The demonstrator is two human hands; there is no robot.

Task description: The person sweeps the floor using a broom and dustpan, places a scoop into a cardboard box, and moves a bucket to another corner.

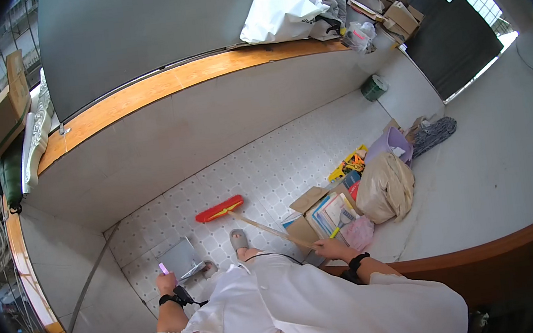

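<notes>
My left hand (166,283) is closed around the pink-tipped handle of a grey dustpan (182,256), whose pan is low over the tiled floor at the lower left. My right hand (331,250) grips the upper end of a broom's wooden handle. The red broom (220,208) reaches out to the left, its head on the floor ahead of my slippered foot (239,239). Between the broom head and the dustpan is a stretch of patterned tile. Black bands circle both wrists.
Right of the broom stands an open cardboard box (330,215) of books and papers, beside a tan plastic bag (385,187), a purple bucket (390,146) and a grey mop head (434,135). A green roll (374,88) sits in the far corner. Low walls enclose the floor.
</notes>
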